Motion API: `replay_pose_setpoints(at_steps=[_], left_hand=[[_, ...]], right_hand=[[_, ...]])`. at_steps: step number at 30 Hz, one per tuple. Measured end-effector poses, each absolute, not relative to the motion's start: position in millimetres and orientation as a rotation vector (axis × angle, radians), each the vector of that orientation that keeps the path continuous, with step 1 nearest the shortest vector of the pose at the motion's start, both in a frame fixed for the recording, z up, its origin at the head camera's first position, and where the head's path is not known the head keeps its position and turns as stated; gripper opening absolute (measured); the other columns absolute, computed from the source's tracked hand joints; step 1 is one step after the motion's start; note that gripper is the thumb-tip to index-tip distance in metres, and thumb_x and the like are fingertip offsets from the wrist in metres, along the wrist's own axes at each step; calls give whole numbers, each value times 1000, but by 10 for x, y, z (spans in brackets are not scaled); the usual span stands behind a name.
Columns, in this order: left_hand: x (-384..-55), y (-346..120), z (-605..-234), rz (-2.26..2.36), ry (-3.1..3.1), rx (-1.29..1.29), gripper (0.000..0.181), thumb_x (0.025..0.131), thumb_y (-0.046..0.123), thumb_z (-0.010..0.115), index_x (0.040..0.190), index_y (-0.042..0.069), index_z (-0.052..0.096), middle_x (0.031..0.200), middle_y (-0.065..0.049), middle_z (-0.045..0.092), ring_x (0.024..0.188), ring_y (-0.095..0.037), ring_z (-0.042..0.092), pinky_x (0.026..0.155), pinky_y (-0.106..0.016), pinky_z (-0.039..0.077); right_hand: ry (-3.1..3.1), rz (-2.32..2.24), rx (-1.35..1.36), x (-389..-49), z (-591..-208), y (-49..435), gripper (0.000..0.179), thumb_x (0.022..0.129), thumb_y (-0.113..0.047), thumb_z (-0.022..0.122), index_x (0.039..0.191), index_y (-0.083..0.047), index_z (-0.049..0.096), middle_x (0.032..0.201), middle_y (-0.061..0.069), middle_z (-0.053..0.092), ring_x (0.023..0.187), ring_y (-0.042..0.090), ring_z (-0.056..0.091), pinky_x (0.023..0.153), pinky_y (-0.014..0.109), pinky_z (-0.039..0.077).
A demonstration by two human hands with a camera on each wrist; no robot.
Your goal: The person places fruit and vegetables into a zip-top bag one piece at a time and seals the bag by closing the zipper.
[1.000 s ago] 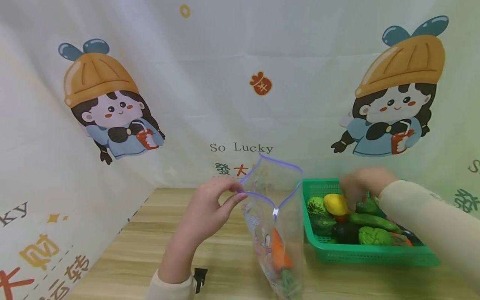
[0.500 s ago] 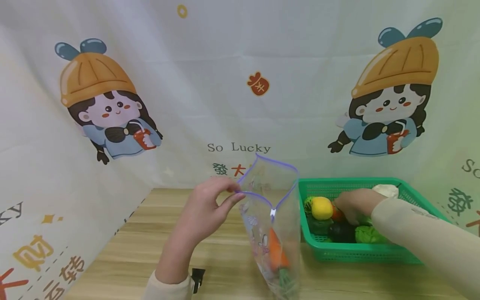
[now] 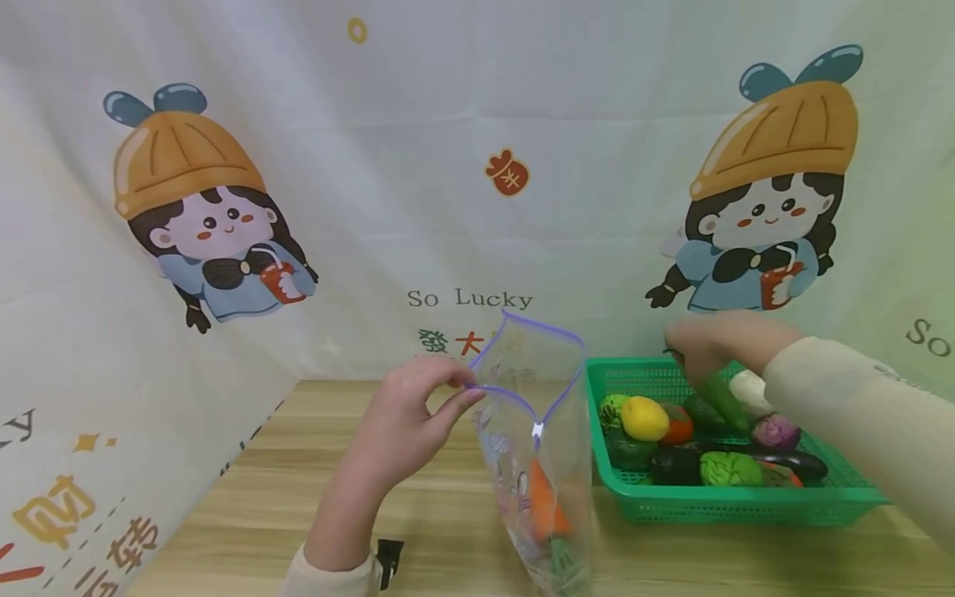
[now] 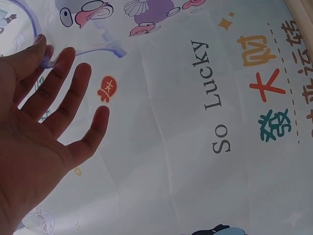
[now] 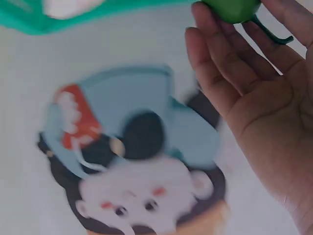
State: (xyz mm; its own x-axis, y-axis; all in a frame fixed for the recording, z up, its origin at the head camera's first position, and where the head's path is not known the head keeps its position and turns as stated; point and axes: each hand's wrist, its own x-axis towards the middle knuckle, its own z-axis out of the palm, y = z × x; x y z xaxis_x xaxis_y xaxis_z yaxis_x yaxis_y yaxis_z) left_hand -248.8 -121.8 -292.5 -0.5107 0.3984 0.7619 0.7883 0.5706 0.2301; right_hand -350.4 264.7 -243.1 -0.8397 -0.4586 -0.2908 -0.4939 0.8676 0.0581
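Note:
My left hand (image 3: 406, 431) pinches the purple zip rim of a clear zip bag (image 3: 574, 464) between thumb and fingers. Inside the upright bag, whose mouth gapes, lies an orange carrot (image 3: 548, 502) with its green top downward. In the left wrist view the bag's purple rim (image 4: 88, 51) runs through the fingertips while the other fingers are spread. Over the green basket (image 3: 746, 506), my right hand (image 3: 716, 340) grips a long green chili pepper (image 3: 722, 400) near its stem end, and the pepper slants down among the vegetables. Its curved stem (image 5: 271, 35) shows in the right wrist view.
Also in the basket are a lemon (image 3: 645, 418), a red tomato-like piece (image 3: 677, 424), a dark eggplant (image 3: 791, 460), a green cabbage (image 3: 729, 469), a purple onion (image 3: 776, 432) and a white vegetable (image 3: 749, 392). A printed curtain (image 3: 418, 207) hangs behind the wooden table (image 3: 261, 497).
My right hand has dipped into the basket, taken the green chili pepper by its stem end and raised that end. My left hand keeps holding the bag's rim.

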Motion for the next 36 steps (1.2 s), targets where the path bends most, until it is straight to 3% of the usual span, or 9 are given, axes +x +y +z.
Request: replay_pose_setpoints(at_steps=[4,7,12,14,17,21,26,31,36], left_hand=[[-2477,-1210,-2912,-748,-2119,-962,7,94,12,81,97,12,75,93,2,76,90,-17,70,83,-35,59],[-2472,-1192,-2885,-741,-2111,-977,7,95,13,81,97,12,75,93,2,75,90,-16,70,84,-35,59],[-2455,-1167,-2857,-752,-2128,-992,7,95,13,81,99,13,76,94,1,75,92,-17,70,85,-36,59],[-2446,-1169,-2859,-758,-2132,-990,7,95,12,81,99,13,76,95,1,76,92,-18,70,85,-36,59],[-2429,-1182,-2867,-760,-2135,-979,7,94,12,81,98,12,76,94,1,76,91,-16,70,85,-35,59],[-2427,-1186,-2881,-757,-2128,-985,6,95,13,81,97,12,75,93,1,76,90,-15,70,84,-35,59],[-2439,-1193,-2899,-767,-2126,-983,6,95,13,81,98,12,75,93,1,75,91,-17,70,84,-35,59],[-2426,-1227,-2910,-760,-2126,-973,6,94,12,81,98,12,76,93,1,76,90,-15,70,83,-35,59],[-2426,-1240,-2903,-733,-2120,-992,6,95,13,80,99,12,76,95,1,76,91,-16,71,84,-38,60]], right_hand=[[2879,53,-813,-3315,-2051,2520,16,92,-9,77,86,-8,61,76,0,50,68,15,41,64,32,37],[3032,-64,-906,-3061,-1859,2419,21,96,-21,79,105,-5,68,85,1,63,76,16,55,71,35,47],[3392,-224,-1078,-2512,-1791,2290,29,94,-23,83,116,-7,72,104,4,75,91,19,69,82,45,59],[3564,-328,-1199,-2306,-1854,2245,32,90,-19,84,117,-7,73,108,7,76,95,23,70,82,45,58],[3771,-626,-1400,-2052,-2018,2180,39,96,-32,79,118,-1,73,112,14,76,96,27,70,89,26,55],[3855,-1226,-1573,-1857,-2260,2072,63,102,-55,64,114,6,74,108,21,77,102,15,68,101,5,42],[3691,-1726,-1692,-1854,-2430,1890,62,99,-55,70,111,6,77,105,25,77,104,11,70,105,12,49],[3646,-1669,-1652,-1915,-2511,1682,58,102,-53,67,116,2,76,112,20,77,105,27,70,106,10,47],[3555,-1560,-1620,-1979,-2598,1542,50,103,-40,71,129,1,69,119,15,76,104,26,71,106,8,45]])
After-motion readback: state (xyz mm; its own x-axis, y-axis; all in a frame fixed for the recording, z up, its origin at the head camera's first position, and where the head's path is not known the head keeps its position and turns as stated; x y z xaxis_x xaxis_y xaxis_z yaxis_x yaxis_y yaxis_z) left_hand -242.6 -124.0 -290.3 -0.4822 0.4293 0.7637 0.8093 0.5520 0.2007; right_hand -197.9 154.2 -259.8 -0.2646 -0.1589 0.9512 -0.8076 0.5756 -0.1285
